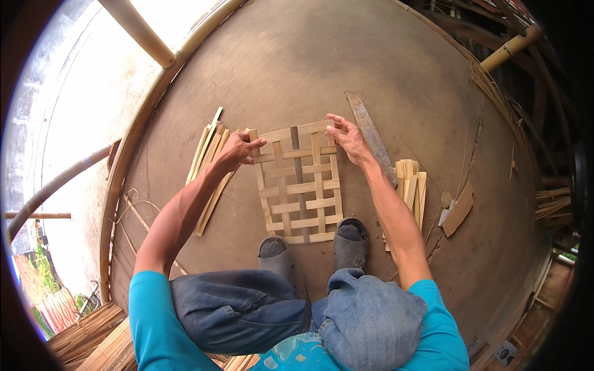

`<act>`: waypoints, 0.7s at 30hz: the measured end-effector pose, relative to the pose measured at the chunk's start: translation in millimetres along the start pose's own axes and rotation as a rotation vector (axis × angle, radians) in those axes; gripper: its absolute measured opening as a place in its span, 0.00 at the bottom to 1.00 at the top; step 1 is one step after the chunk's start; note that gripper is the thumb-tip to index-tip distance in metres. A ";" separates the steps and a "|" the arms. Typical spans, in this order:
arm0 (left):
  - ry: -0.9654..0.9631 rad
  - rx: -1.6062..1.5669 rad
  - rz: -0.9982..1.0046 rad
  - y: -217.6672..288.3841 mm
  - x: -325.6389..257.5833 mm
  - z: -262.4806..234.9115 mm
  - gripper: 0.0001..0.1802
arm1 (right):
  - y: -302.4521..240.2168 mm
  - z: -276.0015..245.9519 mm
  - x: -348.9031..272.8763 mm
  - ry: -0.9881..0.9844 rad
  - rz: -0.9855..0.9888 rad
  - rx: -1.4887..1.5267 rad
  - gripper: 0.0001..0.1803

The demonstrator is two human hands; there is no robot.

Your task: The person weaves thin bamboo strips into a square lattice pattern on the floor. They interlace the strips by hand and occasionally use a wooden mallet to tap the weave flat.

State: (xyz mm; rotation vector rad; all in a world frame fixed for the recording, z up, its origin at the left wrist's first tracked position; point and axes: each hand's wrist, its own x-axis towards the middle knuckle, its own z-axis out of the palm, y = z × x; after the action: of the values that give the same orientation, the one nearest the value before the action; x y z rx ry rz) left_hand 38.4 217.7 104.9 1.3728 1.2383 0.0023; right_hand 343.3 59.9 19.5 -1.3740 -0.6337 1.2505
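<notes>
- On the brown floor (297, 68), just beyond the person's two grey shoes (351, 238), lies a woven mat (300, 185) of pale bamboo strips, still an open lattice with gaps between the strips.
- Both shoes rest at the mat's near edge, and the right one overlaps its near right corner.
- At the mat's far left corner, the left hand (238, 150) pinches the end of a cross strip between thumb and fingers.
- At the mat's far right corner, the right hand (348, 137) has its fingertips curled over the top cross strip; whether it grips or only presses, I cannot tell.
- The mat lies straight ahead of the person, between the two forearms, and both hands sit at its far edge, about equally near.
- The top cross strip runs left to right from one hand to the other, across the upright strips that point away from the person.
- Left of the mat lies a loose bundle of spare strips (209, 164), fanned out just behind the left hand.
- Right of the mat lies a long knife (371, 139), its blade pointing away, passing under the right wrist.
- Further right of the mat sits a short stack of cut strips (413, 188) and a scrap of cardboard (459, 210).
</notes>
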 end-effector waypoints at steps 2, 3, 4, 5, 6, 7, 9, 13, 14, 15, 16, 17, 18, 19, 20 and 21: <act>-0.028 -0.039 0.014 2.2 -5.2 -0.2 0.24 | 0.9 3.2 1.3 -0.012 -0.022 -0.038 0.27; -0.043 -0.059 0.024 4.5 -7.9 -0.2 0.24 | 3.3 1.8 3.2 -0.017 -0.035 -0.059 0.25; -0.044 -0.054 0.019 6.0 -9.3 0.3 0.24 | 5.7 0.3 4.9 -0.010 -0.044 -0.054 0.23; -0.045 -0.048 0.014 7.9 -10.6 0.9 0.24 | 8.1 -1.3 6.5 -0.004 -0.054 -0.048 0.22; -0.043 -0.042 0.006 8.1 -11.8 -0.4 0.24 | 8.5 -0.6 8.2 -0.002 -0.063 -0.040 0.21; -0.047 -0.051 0.003 7.2 -10.8 -1.5 0.24 | 7.8 -1.1 10.8 -0.006 -0.072 -0.049 0.21; -0.061 -0.071 -0.004 6.4 -8.3 -1.4 0.24 | 5.1 -3.8 15.4 -0.011 -0.089 -0.071 0.21; -0.053 -0.080 -0.017 4.3 -9.3 -2.6 0.23 | -6.7 -6.3 11.7 -0.080 -0.032 -0.060 0.21; -0.040 -0.092 -0.022 0.3 -10.1 -5.8 0.23 | -12.4 -0.8 5.4 -0.115 -0.031 -0.027 0.20; -0.043 -0.106 -0.020 0.5 -9.4 -3.6 0.22 | -17.7 -2.2 -0.8 -0.135 -0.030 -0.002 0.20; -0.047 -0.095 -0.021 0.8 -8.8 -3.1 0.22 | -16.4 -4.3 0.1 -0.141 -0.033 -0.011 0.19; -0.050 -0.084 -0.022 1.1 -8.4 -3.6 0.22 | -15.5 -4.9 1.8 -0.148 -0.036 -0.019 0.19; -0.056 -0.069 -0.021 2.8 -7.4 -3.2 0.22 | -13.0 -8.1 3.7 -0.151 -0.042 -0.026 0.18; -0.055 -0.078 -0.021 3.6 -6.8 -1.6 0.21 | -10.4 -11.0 5.9 -0.128 -0.030 -0.044 0.18; -0.053 -0.087 -0.022 3.9 -6.6 0.7 0.21 | -7.8 -13.7 8.3 -0.106 -0.017 -0.062 0.18; -0.047 -0.097 -0.028 3.6 -8.0 1.7 0.21 | -7.1 -12.3 9.9 -0.089 -0.002 -0.077 0.18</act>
State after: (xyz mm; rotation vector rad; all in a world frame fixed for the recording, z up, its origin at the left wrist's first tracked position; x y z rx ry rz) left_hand 38.3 212.5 112.1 1.2649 1.2021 0.0106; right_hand 359.4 66.1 20.7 -1.3863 -0.7518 1.3031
